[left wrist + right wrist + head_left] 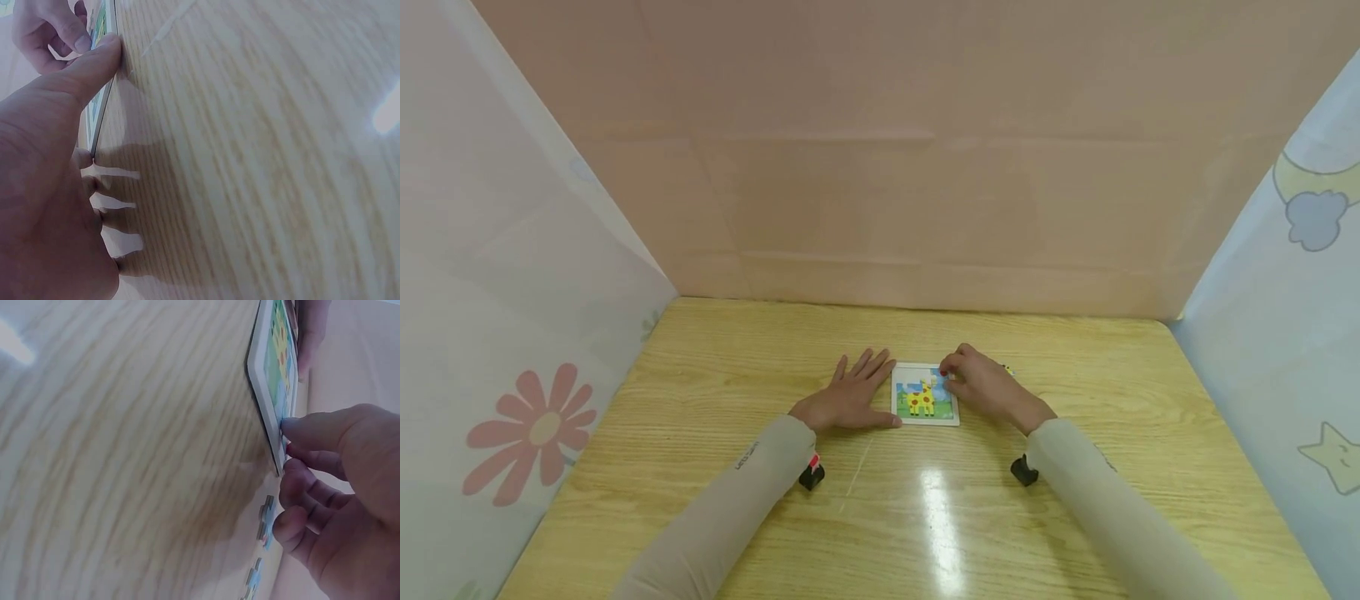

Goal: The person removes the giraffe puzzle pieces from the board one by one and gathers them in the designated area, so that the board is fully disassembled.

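A small square jigsaw puzzle (922, 410) with a white border lies on the table, showing a yellow giraffe on green and blue. Its upper left part is a bare white patch. My left hand (852, 398) rests flat along the left border, fingers spread, thumb tip at the lower left corner. At the upper right, my right hand (983, 385) bends over the puzzle with curled fingers. Its thumb (312, 430) and index finger pinch a puzzle piece at the board's edge, mostly hidden by the fingertips; a spot of red shows by the index fingertip.
Loose puzzle pieces (267, 522) lie on the wooden table (737, 367) beyond the right hand, one peeking out as a small piece (1008, 370) behind it. A brown wall panel (850, 208) closes the back, and patterned sheets (490, 275) hang at both sides.
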`<state>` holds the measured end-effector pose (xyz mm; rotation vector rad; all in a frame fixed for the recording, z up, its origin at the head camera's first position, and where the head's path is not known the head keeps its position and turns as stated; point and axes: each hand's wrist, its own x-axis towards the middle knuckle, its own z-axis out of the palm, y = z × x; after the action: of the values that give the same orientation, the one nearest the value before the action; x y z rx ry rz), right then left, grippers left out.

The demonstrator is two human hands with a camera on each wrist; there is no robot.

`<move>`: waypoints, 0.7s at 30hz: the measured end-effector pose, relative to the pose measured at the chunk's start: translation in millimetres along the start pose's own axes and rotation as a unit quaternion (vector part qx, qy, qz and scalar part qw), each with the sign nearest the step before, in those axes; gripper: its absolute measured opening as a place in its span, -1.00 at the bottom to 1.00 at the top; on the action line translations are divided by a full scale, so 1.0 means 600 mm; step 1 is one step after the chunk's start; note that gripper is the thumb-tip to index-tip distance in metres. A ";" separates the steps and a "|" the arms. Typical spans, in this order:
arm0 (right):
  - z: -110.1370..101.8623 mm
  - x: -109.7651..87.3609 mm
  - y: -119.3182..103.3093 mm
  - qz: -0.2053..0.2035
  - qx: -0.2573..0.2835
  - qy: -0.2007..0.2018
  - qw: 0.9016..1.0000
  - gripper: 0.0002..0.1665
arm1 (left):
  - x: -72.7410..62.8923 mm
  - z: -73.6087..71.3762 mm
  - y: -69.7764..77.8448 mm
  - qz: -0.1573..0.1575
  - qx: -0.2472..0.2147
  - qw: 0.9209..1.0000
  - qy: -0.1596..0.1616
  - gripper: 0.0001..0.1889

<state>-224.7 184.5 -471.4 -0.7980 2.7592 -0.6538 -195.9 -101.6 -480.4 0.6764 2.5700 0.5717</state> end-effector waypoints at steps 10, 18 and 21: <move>-0.008 0.011 -0.011 0.028 0.022 -0.012 0.999 -0.72 | 0.003 -0.002 -0.003 0.000 0.006 1.000 0.003 0.12; -0.005 0.010 -0.006 0.042 0.056 -0.011 0.997 -0.74 | 0.000 0.003 -0.003 0.004 0.002 1.000 0.006 0.10; -0.004 0.008 -0.006 0.037 0.058 -0.003 0.998 -0.73 | 0.000 0.005 -0.003 0.006 0.005 1.000 0.008 0.10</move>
<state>-228.1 179.9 -467.7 -0.6699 2.7012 -0.7873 -195.3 -102.1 -484.2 0.6937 2.5870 0.5722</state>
